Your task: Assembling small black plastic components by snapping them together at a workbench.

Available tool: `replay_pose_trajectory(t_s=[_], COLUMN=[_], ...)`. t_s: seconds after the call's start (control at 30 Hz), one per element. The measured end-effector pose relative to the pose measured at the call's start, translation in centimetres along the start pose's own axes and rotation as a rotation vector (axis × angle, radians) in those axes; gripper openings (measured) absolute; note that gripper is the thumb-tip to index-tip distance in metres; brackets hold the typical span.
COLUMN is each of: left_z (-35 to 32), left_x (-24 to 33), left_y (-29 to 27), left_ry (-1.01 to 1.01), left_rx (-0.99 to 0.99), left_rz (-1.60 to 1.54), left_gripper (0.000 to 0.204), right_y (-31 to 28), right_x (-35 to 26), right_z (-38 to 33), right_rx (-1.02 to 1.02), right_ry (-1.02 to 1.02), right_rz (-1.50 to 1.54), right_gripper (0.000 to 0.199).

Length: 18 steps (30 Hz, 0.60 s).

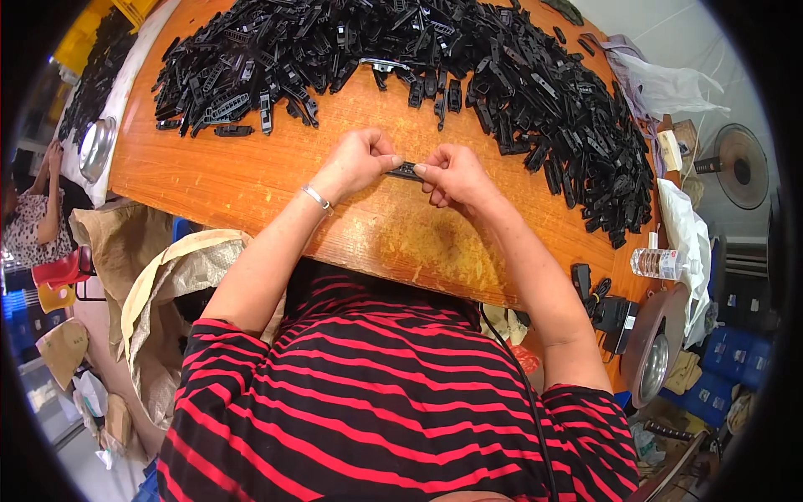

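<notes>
Between my two hands is a small, long black plastic part (405, 171), held level just above the wooden table. My left hand (365, 159), with a bracelet at the wrist, pinches its left end between thumb and fingers. The right end is gripped by my right hand (456, 176), thumb on top and fingers curled beneath. Fingers cover both ends, so only the middle of the part shows. Beyond my hands, a large heap of similar black plastic parts (335, 50) curves across the far side of the table and down its right side. A shiny metal piece (385, 64) lies at the heap's inner edge.
A clear plastic bottle (657, 263) lies at the table's right edge, near a black adapter with cable (598, 297). An open woven sack (180, 276) stands left of the table. A fan (740, 167) is at far right. Another person (38, 209) sits at far left.
</notes>
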<state>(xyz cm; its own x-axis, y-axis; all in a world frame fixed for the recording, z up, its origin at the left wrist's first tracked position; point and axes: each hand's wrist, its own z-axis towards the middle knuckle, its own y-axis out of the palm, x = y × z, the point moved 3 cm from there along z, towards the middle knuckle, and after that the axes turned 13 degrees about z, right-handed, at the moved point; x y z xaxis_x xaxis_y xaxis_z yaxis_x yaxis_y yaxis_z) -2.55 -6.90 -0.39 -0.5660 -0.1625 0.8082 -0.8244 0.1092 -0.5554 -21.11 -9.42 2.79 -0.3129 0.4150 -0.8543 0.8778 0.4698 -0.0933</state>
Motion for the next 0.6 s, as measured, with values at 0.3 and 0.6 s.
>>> replay_pose_trajectory(t_s=[0.3, 0.6], left_z=[0.0, -2.7], left_x=[2.2, 1.1], left_y=[-0.9, -0.1], left_ry=[0.059, 0.120], left_rx=[-0.035, 0.079], left_rz=[0.459, 0.183], left_gripper=[0.024, 0.042], right_y=[-0.5, 0.4], right_x=[-1.1, 0.8], right_z=[1.4, -0.9], right_rx=[-0.086, -0.050], right_ry=[0.146, -0.124], right_rz=[-0.193, -0.014], right_gripper=[0.025, 0.023])
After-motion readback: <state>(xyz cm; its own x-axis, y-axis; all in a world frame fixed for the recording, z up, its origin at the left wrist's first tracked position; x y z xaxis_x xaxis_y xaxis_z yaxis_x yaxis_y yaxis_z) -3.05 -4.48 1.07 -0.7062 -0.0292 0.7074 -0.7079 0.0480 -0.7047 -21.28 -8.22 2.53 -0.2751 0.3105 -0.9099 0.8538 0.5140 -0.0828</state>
